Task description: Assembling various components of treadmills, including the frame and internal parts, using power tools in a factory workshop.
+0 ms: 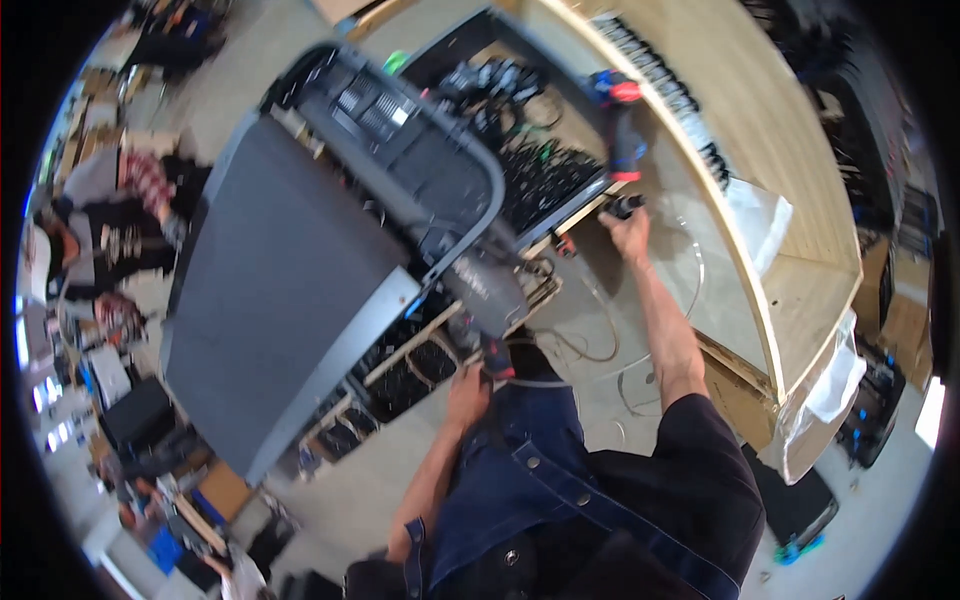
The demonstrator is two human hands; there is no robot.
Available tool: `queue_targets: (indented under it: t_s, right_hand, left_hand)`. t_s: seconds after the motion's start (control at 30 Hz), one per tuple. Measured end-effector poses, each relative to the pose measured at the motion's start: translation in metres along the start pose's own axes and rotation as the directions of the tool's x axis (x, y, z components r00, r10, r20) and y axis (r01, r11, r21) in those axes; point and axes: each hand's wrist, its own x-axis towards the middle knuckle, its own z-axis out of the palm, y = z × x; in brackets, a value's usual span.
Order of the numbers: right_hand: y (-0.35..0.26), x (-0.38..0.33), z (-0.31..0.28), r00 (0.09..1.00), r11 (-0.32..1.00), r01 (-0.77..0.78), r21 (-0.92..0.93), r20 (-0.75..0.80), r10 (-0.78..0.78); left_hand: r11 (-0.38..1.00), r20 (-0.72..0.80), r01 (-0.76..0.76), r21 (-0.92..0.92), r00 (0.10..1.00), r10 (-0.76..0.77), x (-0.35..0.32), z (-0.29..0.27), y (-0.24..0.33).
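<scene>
My right hand (630, 235) is closed around a short black cylindrical piece (625, 206), just beside the near right corner of a dark parts tray (570, 215). My left hand (467, 398) is at the near edge of a large grey machine (280, 270), its fingers curled next to a red and black part (497, 358). What those fingers hold, if anything, is hidden. A dark grey plastic frame (395, 130) lies across the machine, and a rounded grey part (488, 292) sits below its right end.
Black small parts and cables fill the tray. A red, blue and black power tool (624, 135) is beyond my right hand. Right of it stands a wooden shelf (725, 185) with a row of black parts. Thin tubes (600, 340) hang near my right forearm. People work at far left.
</scene>
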Motion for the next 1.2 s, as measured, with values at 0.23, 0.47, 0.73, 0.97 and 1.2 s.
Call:
queue_targets:
  t_s: [0.23, 0.47, 0.73, 0.97, 1.2]
  right_hand:
    - [0.035, -0.009, 0.0, 0.981, 0.98, -0.033, -0.197, 0.184, 0.07]
    - [-0.1, -0.141, -0.099, 0.941, 0.985, 0.014, -0.174, 0.335, 0.046]
    - [-0.063, -0.173, 0.016, 0.82, 0.926, -0.205, -0.316, 0.461, 0.339]
    - [0.148, -0.095, 0.1, 0.906, 0.731, -0.397, 0.555, 0.365, 0.214]
    - [0.093, -0.106, 0.077, 0.952, 0.98, -0.088, 0.179, 0.305, 0.03]
  left_hand:
    - [0.952, 0.294, 0.27, -0.143, 0.93, -0.22, -0.021, 0.062, -0.03]
    - [0.976, 0.532, 0.068, -0.205, 0.845, 0.053, -0.026, 0.109, -0.04]
    - [0.526, 0.302, 0.436, -0.73, 0.896, -0.324, -0.025, 0.121, -0.059]
    - [0.652, -0.156, 0.378, -0.658, 0.778, -0.609, -0.07, 0.05, -0.117]
    - [0.771, -0.464, 0.462, -0.439, 0.618, -0.635, -0.044, 0.009, -0.189]
